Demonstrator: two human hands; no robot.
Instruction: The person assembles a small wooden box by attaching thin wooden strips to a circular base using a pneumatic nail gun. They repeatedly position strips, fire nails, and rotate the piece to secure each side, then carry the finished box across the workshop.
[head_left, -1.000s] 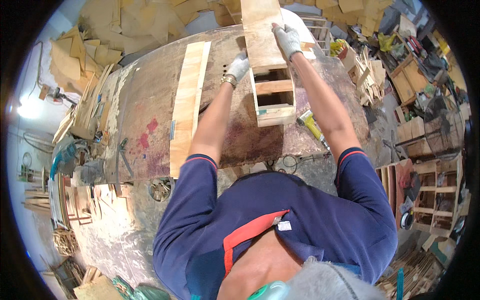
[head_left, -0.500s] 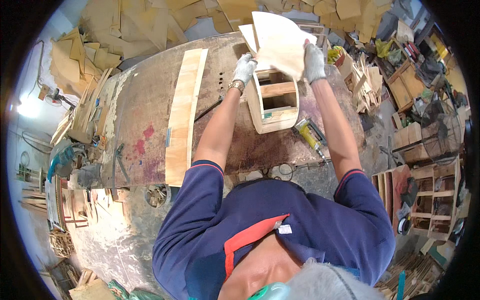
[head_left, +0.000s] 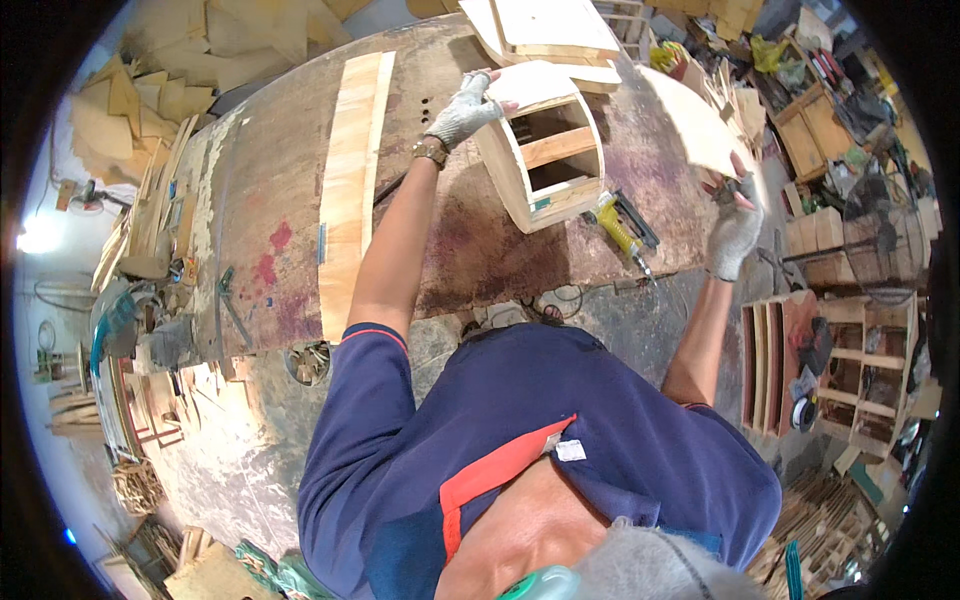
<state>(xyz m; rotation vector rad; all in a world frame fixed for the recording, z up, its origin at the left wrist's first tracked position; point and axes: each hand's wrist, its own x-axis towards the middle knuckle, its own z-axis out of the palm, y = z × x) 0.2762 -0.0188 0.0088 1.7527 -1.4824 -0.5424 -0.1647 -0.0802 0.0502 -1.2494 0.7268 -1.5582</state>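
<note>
My left hand [head_left: 463,112], in a pale fingerless work glove, is at the left upper edge of a small wooden box frame [head_left: 545,213] with curved sides. Its fingers are spread, the thumb by the frame. Off to the right, my gloved right hand [head_left: 736,235] holds a thin pale wooden panel [head_left: 697,122] by its near corner; the panel is slightly blurred. The box frame has openings with a cross slat [head_left: 557,147] between them. Beside it on the workbench [head_left: 290,190] lies a yellow and black air nail gun [head_left: 620,228].
A long light board [head_left: 350,180] lies on the left half of the bench. Behind the box frame rest more pale curved pieces [head_left: 550,30]. A standing fan [head_left: 882,240] and wooden shelf units [head_left: 868,385] are at the right. Scrap sheets [head_left: 240,40] pile up beyond the bench.
The pale panel has moved from above the box frame to the right, in my right hand. My left hand has let go of it and moved slightly left. The view has shifted.
</note>
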